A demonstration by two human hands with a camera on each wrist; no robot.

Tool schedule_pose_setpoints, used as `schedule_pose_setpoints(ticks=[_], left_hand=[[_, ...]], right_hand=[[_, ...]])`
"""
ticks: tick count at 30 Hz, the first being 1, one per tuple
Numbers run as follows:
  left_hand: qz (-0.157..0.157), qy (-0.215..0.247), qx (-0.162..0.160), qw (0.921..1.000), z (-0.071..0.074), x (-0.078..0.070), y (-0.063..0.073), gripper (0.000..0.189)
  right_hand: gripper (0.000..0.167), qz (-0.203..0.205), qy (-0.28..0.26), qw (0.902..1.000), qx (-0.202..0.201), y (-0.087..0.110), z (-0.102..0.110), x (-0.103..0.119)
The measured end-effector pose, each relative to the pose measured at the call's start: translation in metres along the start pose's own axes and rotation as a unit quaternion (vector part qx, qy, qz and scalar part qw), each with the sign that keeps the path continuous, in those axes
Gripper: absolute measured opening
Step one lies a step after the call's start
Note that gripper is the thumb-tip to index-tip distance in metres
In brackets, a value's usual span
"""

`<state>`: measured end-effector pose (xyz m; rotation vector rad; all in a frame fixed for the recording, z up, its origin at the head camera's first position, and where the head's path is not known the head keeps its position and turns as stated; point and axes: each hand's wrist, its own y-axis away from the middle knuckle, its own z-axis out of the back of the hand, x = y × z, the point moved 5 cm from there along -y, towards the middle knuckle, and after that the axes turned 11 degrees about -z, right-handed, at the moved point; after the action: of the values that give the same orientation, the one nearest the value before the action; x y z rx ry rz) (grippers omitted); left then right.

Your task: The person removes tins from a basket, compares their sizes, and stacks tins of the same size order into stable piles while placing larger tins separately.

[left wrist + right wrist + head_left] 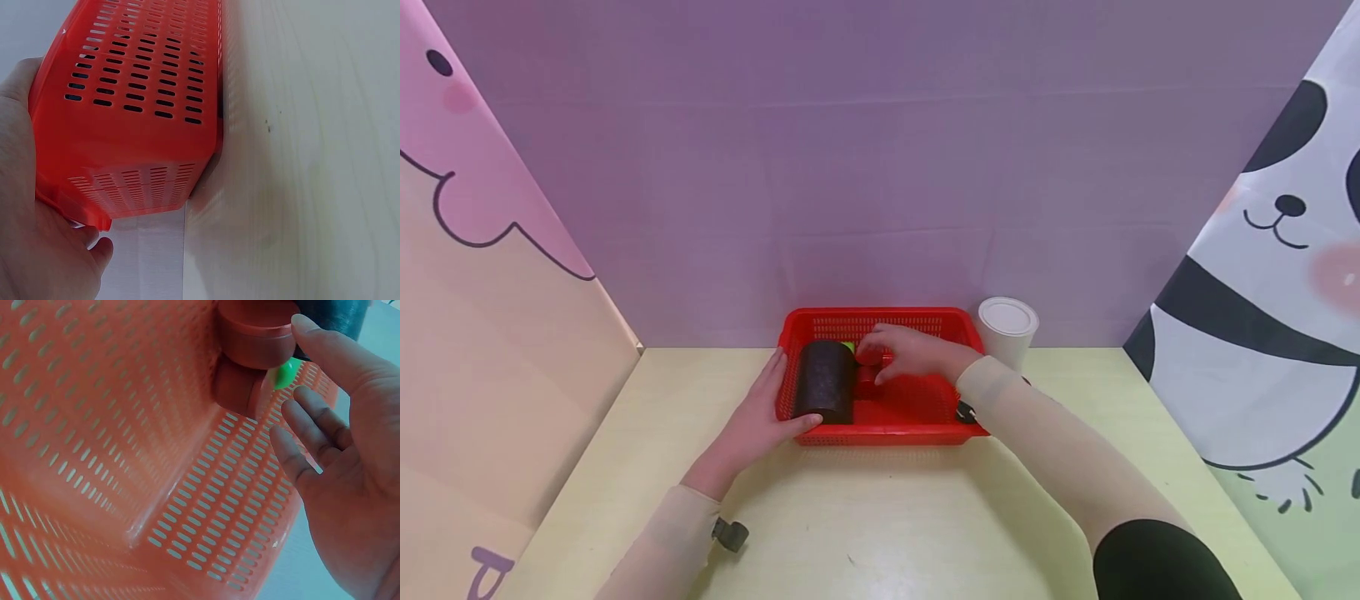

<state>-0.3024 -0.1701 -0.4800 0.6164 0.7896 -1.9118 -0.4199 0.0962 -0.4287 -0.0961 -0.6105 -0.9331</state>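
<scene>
Right wrist view: right hand (369, 487) apparently pinches red round container (256, 347) above red cylinder (234, 387) in red basket (895, 431); edge-only thumb contact could let it slip. Left hand (767, 421) spread wide on basket corner.

The head view looks down on the red basket (895, 431); nearer, left wrist view faces its outside, right its inside.

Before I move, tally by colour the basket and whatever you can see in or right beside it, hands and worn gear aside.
Red: 3 (basket, upper round piece, lower round piece)
Black: 1 (cylinder)
Green: 1 (partly hidden thing)
White: 1 (canister)
Total: 6 visible
</scene>
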Motion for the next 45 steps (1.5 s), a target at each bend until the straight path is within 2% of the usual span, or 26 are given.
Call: schedule_pose_setpoints(ticks=[12, 24, 33, 45], left_hand=[[-0.001, -0.005, -0.001, 1.0000, -0.001, -0.003, 0.001, 0.134], [-0.003, -0.006, -0.003, 1.0000, 0.000, -0.005, 0.003, 0.134], [-0.004, -0.012, -0.004, 0.9999, 0.000, -0.005, 0.004, 0.132], [-0.004, -0.011, -0.002, 0.9999, 0.000, -0.004, 0.005, 0.132]], right_hand=[[0.063, -0.012, 0.010, 0.9998, 0.012, -0.002, -0.009, -0.004], [0.055, 0.000, 0.012, 0.9994, 0.032, -0.002, -0.014, 0.000], [0.062, -0.018, 0.022, 0.9988, 0.041, 0.000, -0.018, -0.002], [0.064, -0.029, 0.004, 0.9986, 0.045, 0.001, -0.020, -0.001]])
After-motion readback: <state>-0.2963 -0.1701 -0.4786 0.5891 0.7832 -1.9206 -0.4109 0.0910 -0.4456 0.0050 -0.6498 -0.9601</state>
